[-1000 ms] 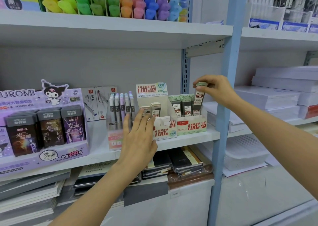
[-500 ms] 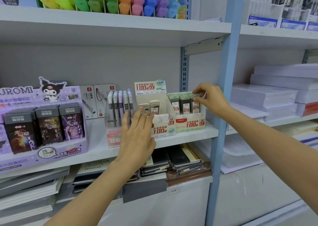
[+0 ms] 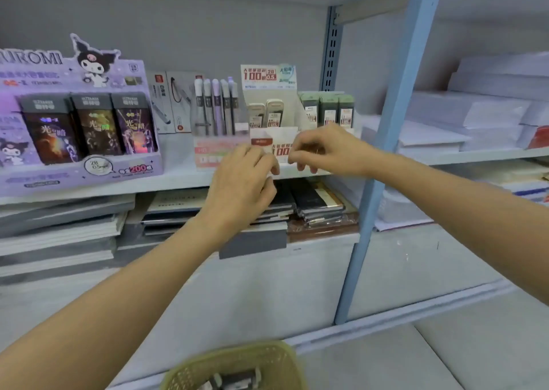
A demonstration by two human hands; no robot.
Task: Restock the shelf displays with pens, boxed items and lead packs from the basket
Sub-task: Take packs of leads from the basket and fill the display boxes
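My left hand (image 3: 245,181) and my right hand (image 3: 323,149) hover close together in front of the white lead display box (image 3: 282,134) on the middle shelf. Both have loosely curled fingers, and I see nothing held in either. Two beige lead packs (image 3: 267,113) stand in that box. Beside it on the right, green-capped lead packs (image 3: 328,112) fill a second box. Grey and lilac pens (image 3: 215,107) stand in a clear holder to the left. The yellow-green basket (image 3: 190,369) sits on the floor below, with a few items in it.
A purple Kuromi display (image 3: 74,128) of dark boxed leads fills the shelf's left side. Notebooks (image 3: 315,202) are stacked on the shelf underneath. A blue upright post (image 3: 395,140) rises just right of my right hand, with paper reams (image 3: 463,116) beyond it.
My right hand set the green-capped lead pack into the right-hand box, let go and dropped in front of the white box. My left hand's fingers curled downward. The view tilted down, revealing the basket.
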